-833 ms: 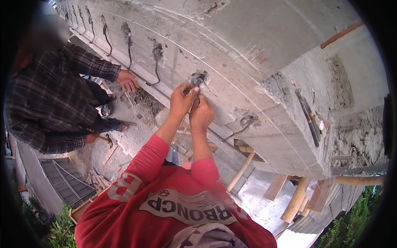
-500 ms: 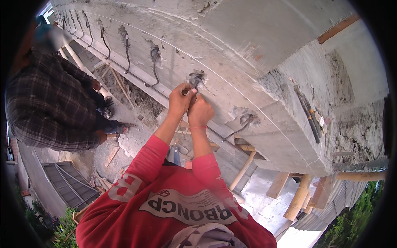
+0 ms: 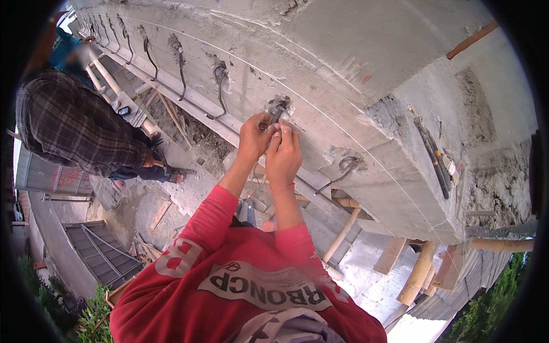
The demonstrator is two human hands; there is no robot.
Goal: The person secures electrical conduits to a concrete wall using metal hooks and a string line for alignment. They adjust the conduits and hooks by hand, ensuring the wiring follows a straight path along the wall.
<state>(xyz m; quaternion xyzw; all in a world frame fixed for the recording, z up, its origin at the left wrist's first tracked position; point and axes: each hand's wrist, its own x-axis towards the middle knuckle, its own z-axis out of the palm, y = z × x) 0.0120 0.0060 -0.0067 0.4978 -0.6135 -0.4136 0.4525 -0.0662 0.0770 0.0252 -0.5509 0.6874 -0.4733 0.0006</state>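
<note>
A dark bent rod or cable comes out of a rough hole in the concrete beam in front of me; which of the two I cannot tell. My left hand is closed in a pinch at its lower part. My right hand meets it there, fingertips pinched on the same piece, its other fingers partly stretched upward. A thin wire hangs beneath my left hand. Similar bent pieces stick out on both sides, one to the left and a looped one to the right. A long dark bar runs below them.
A white string stretches along the beam. Long-handled tools lie on it at right. A person in a plaid shirt stands at left, with another person in teal beyond. Bamboo poles and wood scraps lie below.
My right hand's fingers have opened out and lifted from a tighter grip, while my left keeps its pinch. The person in plaid has shifted, and the teal-clad person shows more. My view has turned slightly.
</note>
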